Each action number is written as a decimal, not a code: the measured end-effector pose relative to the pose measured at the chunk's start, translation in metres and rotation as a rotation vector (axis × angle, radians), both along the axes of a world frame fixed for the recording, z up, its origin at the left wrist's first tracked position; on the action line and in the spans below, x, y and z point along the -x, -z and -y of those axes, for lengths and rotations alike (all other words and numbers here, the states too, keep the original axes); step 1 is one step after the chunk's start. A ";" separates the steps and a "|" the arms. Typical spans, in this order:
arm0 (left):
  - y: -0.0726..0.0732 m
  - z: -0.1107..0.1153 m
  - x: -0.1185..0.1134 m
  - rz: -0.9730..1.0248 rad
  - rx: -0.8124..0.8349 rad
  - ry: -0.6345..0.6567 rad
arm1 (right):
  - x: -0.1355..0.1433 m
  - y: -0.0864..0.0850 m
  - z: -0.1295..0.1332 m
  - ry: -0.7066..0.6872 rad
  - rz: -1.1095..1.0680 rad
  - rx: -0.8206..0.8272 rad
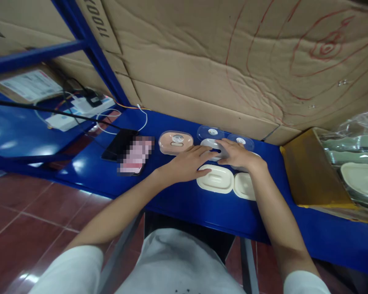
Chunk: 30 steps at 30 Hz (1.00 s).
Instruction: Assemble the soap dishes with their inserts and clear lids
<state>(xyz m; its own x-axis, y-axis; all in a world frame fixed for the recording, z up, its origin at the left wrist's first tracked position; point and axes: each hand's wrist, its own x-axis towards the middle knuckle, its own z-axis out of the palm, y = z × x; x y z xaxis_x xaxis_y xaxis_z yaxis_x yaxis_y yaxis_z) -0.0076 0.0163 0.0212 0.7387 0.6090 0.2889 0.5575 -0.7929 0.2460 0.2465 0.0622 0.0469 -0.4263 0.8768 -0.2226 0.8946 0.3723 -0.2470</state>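
Observation:
A white oval piece (210,143), like a small soap box part, sits between my hands on the blue table. My right hand (237,154) grips its right side, fingers bent over the top edge; the thumb is mostly hidden. The fingers of my left hand (188,164) stretch out to its near left edge, thumb apart over a cream oval tray (216,179). Beside that lies a second cream tray (244,187), partly behind my right forearm. Behind the white piece are two clear oval covers, one on the left (204,132) and one on the right (250,143).
Left of my hands lie a pink oval box (165,143) under a clear cover and a phone (135,157) with a blurred screen. Farther left is a power strip (61,121) with cables. A carton (313,175) of wrapped boxes stands right. Cardboard (187,81) walls the back.

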 end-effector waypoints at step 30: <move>0.024 0.006 -0.001 0.016 0.311 0.145 | -0.024 0.036 0.104 -0.150 -0.181 -0.227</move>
<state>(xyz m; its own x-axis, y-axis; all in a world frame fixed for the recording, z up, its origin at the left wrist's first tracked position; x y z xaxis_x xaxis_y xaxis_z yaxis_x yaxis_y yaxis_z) -0.0066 0.0098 -0.0023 0.8210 0.5586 0.1183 0.4384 -0.7494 0.4962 0.2702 -0.0418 0.0107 -0.5692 0.8198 0.0625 0.7747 0.5603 -0.2932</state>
